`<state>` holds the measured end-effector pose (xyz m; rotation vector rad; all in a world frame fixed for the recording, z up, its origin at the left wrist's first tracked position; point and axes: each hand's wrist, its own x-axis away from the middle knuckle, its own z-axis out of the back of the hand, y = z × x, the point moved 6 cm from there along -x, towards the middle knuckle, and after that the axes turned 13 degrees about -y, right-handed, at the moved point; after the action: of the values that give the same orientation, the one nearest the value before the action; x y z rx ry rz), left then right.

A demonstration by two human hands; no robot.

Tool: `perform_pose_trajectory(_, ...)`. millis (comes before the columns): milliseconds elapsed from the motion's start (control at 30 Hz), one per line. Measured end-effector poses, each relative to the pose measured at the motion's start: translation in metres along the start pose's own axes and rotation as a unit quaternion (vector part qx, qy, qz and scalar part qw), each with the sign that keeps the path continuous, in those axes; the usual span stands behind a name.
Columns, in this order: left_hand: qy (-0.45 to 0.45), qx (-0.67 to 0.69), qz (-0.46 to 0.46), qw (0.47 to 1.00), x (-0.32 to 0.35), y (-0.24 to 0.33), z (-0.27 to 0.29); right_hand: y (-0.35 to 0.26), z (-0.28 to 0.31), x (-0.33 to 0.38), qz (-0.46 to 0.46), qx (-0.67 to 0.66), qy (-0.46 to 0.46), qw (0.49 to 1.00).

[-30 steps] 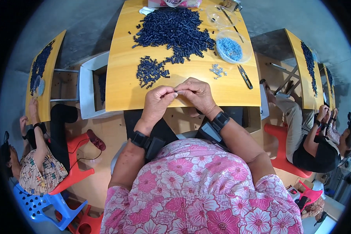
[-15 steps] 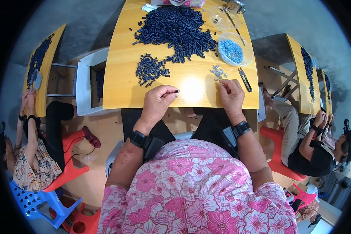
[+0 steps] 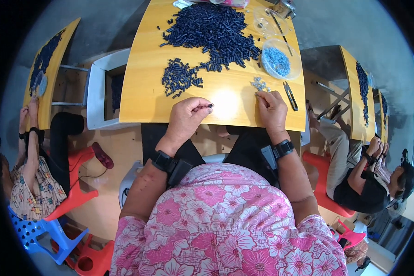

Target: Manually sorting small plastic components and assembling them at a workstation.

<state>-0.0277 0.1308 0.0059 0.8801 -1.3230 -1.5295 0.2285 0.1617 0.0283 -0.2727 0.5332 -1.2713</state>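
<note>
Leftmost beside the table (image 3: pixel 140 99) stands a white box (image 3: pixel 95 89); on the tabletop comes a small heap of dark tubular pieces (image 3: pixel 181 77), and nearer the edge the left hand (image 3: pixel 187 118), thumb and forefinger pinching one small dark piece (image 3: pixel 210 106). Beyond spreads a larger dark heap (image 3: pixel 211 34). Next, pale little bits (image 3: pixel 259 83) lie just past the right hand (image 3: pixel 272 112), whose fingertips curl inward, though I cannot tell whether they grip anything. Further right are a clear bowl (image 3: pixel 296 67) of blue bits (image 3: pixel 276 62) and black snips (image 3: pixel 290 95)

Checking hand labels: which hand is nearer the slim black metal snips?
Right. The right hand is just left of the snips; the left hand is much farther left, beyond the right hand.
</note>
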Motion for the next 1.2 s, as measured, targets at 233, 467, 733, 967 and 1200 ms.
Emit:
perform_pose_trajectory(233,0.006,0.037,-0.008,0.999,0.001,-0.006,-0.002,-0.005,-0.007,0.002,0.017,0.066,-0.032,0.997)
perform_pose_trajectory(467,0.009,0.028,-0.001,1.000,0.000,-0.009,-0.001,-0.010,-0.015,0.005,-0.022,0.148,-0.085,0.985)
perform_pose_trajectory(733,0.021,0.027,-0.006,0.999,0.000,-0.013,-0.002,-0.015,-0.015,0.002,0.017,0.053,-0.068,0.996)
perform_pose_trajectory(967,0.010,0.026,0.002,1.000,-0.001,-0.011,-0.004,-0.036,-0.013,-0.003,0.051,-0.117,-0.082,0.988)
perform_pose_trajectory(1200,-0.001,0.013,0.018,1.000,-0.001,-0.005,-0.002,0.001,-0.023,-0.004,-0.144,-0.468,-0.083,0.868)
